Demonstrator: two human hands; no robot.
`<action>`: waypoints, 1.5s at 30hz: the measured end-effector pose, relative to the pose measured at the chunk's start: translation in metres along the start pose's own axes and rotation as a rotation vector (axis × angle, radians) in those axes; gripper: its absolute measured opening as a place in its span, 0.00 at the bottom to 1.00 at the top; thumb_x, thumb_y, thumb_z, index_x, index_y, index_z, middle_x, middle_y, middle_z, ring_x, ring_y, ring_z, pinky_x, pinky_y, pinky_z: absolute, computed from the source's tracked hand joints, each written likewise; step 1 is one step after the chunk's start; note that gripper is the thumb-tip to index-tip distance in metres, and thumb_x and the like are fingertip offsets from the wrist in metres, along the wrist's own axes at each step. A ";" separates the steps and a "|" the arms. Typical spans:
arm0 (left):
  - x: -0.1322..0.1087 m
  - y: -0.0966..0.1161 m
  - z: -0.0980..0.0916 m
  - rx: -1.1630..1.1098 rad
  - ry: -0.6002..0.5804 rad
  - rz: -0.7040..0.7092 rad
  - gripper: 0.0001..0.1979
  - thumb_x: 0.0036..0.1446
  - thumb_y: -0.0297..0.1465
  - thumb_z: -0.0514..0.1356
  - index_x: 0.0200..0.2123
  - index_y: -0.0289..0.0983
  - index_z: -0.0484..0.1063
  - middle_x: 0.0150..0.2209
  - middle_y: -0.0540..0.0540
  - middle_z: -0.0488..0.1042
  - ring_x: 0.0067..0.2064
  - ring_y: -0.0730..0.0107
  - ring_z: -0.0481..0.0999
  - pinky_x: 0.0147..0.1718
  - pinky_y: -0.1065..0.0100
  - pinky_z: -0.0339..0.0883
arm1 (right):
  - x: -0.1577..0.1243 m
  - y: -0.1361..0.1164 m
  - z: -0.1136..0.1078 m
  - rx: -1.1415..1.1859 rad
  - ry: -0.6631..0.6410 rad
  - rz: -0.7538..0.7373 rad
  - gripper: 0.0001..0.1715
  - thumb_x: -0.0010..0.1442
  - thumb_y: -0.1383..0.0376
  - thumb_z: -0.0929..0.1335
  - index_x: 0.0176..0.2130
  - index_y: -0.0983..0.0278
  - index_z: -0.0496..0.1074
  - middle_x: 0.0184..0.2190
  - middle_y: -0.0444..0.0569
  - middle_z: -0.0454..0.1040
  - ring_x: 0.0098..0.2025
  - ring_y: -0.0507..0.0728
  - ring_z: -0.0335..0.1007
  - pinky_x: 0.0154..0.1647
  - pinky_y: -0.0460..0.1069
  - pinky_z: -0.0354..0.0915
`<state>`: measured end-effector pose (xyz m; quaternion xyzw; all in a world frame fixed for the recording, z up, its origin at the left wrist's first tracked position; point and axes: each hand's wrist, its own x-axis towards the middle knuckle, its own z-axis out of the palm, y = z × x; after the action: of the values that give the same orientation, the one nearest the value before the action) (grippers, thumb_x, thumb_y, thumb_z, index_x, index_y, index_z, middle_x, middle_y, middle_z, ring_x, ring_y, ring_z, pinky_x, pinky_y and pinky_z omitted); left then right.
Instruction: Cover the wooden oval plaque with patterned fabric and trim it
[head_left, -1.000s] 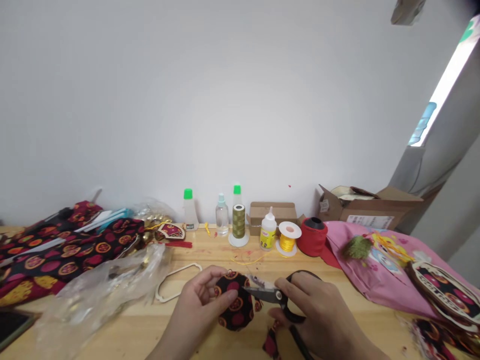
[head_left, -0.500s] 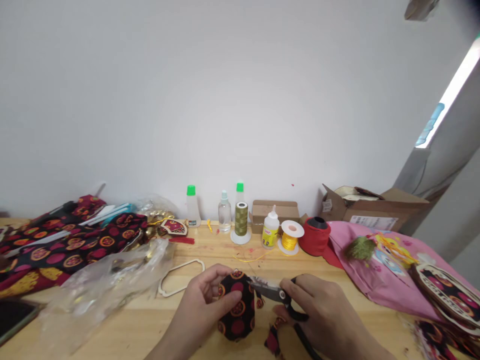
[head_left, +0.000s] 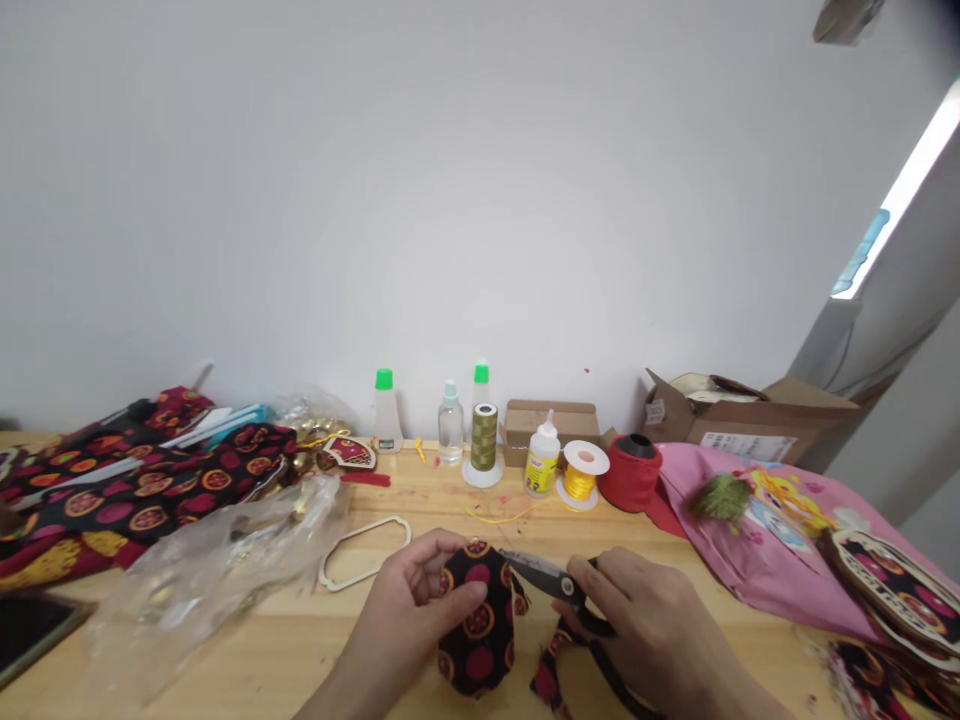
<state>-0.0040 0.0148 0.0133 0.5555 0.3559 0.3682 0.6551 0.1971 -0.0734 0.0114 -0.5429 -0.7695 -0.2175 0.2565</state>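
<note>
My left hand pinches the left edge of a fabric-covered oval piece, black with red and orange round patterns, thumb lying across its front. In my right hand is a pair of scissors with black handles, fingers through the loops. The blade tips touch or nearly touch the piece's upper right edge, where a narrow strip of the same cloth hangs. Below the scissors lies a loose patterned cloth scrap. Behind my left hand rests a pale thin frame with an open middle.
Along the wall stand a green thread spool, a glue bottle, a yellow cord spool and red thread. Patterned fabric and a plastic bag lie left. A pink bag and cardboard box are right.
The scissor blades have closed together and shifted slightly right at the piece's edge. My left hand keeps its grip on the fabric-covered piece, which now appears slightly lower.
</note>
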 end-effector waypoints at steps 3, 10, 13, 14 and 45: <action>0.000 0.001 -0.001 -0.016 -0.003 -0.010 0.12 0.37 0.29 0.66 0.28 0.37 0.68 0.25 0.52 0.77 0.25 0.76 0.73 0.24 0.77 0.65 | 0.003 0.002 0.001 0.167 -0.004 0.145 0.08 0.53 0.62 0.65 0.29 0.65 0.70 0.17 0.43 0.64 0.18 0.51 0.57 0.18 0.45 0.48; -0.003 0.000 0.001 -0.059 -0.047 0.009 0.11 0.39 0.28 0.65 0.29 0.37 0.67 0.24 0.53 0.75 0.25 0.76 0.72 0.25 0.76 0.64 | 0.005 0.009 0.006 0.748 -0.191 0.463 0.13 0.53 0.59 0.63 0.33 0.66 0.69 0.17 0.39 0.55 0.18 0.49 0.51 0.17 0.43 0.49; -0.003 0.000 0.002 -0.082 -0.087 0.008 0.11 0.40 0.28 0.65 0.30 0.37 0.67 0.25 0.52 0.76 0.27 0.75 0.73 0.26 0.76 0.65 | 0.001 0.007 0.005 0.894 -0.237 0.466 0.15 0.52 0.59 0.63 0.38 0.64 0.68 0.18 0.38 0.55 0.19 0.49 0.52 0.18 0.43 0.51; -0.003 0.000 0.002 -0.080 -0.090 0.005 0.11 0.40 0.28 0.65 0.30 0.37 0.67 0.25 0.52 0.76 0.27 0.75 0.73 0.26 0.76 0.65 | 0.001 0.005 0.003 0.914 -0.236 0.436 0.15 0.52 0.59 0.64 0.39 0.64 0.67 0.20 0.40 0.58 0.21 0.50 0.55 0.19 0.43 0.53; -0.006 0.002 0.005 -0.102 -0.097 -0.001 0.10 0.41 0.27 0.64 0.30 0.37 0.69 0.26 0.51 0.78 0.28 0.73 0.75 0.27 0.74 0.66 | 0.003 0.000 0.001 0.076 -0.050 0.030 0.11 0.49 0.65 0.68 0.36 0.62 0.68 0.23 0.45 0.68 0.22 0.53 0.63 0.19 0.45 0.52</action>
<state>-0.0023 0.0074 0.0160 0.5382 0.3048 0.3581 0.6994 0.1957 -0.0705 0.0124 -0.5495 -0.7751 -0.1706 0.2611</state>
